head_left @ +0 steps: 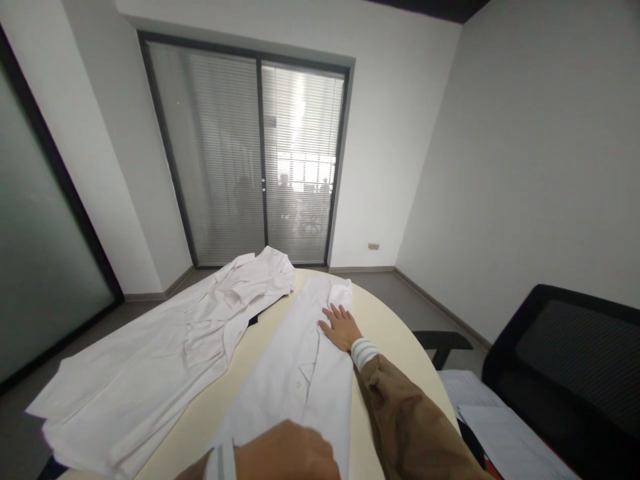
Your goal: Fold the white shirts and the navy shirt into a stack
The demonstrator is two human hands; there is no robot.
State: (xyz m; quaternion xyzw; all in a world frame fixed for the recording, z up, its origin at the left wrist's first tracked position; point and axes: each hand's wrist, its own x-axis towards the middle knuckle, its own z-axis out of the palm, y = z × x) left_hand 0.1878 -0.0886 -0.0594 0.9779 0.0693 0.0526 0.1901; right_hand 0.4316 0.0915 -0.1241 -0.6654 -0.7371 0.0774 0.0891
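A folded white garment lies lengthwise on the round cream table. My right hand rests flat on its far part, fingers stretched out toward the collar end. My left hand is at the bottom edge, pressed down on the near end of the same garment; its fingers are curled under and hidden, so what they grip is unclear. Both arms wear brown sleeves with striped cuffs.
A second white garment lies spread over the table's left side. A black office chair stands at the right, with white papers beside it. Sliding glass doors with blinds fill the far wall.
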